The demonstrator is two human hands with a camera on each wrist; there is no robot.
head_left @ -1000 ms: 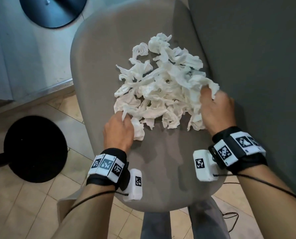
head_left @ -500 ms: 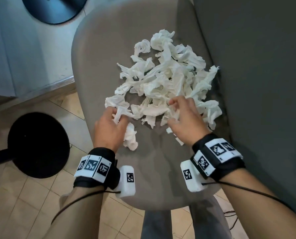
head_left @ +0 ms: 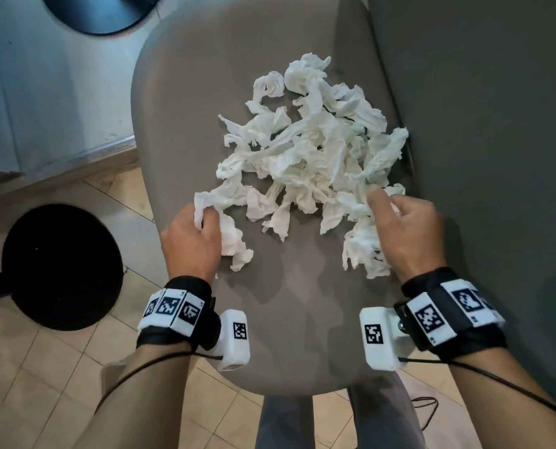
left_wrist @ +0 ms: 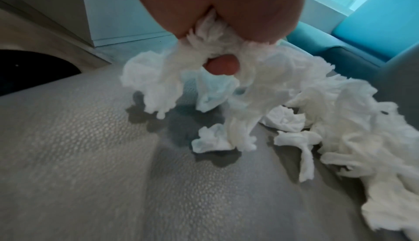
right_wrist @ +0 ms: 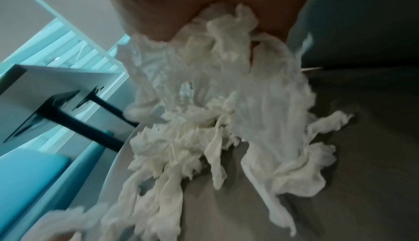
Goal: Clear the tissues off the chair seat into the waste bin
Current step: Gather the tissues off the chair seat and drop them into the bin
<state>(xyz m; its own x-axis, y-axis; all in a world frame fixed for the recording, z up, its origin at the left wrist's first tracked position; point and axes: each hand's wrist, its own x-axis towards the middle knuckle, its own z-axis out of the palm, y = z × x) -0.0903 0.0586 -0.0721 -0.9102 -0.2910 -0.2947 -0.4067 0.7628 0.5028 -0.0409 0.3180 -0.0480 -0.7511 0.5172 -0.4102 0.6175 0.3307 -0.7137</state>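
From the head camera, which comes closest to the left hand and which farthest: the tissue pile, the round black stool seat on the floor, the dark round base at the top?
1. Tissue pile: the left hand grips its near-left edge.
2. Black stool seat: down on the floor, left of the hand.
3. Dark round base: top of the picture, beyond the chair seat.

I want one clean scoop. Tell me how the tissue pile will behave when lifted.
Probably floppy: strands droop from the left hand and right hand. Likely very light, as small pinches hold whole clumps. The tissues look tangled, so neighbours may trail along, yet loose pieces at the seat edge could drop off.
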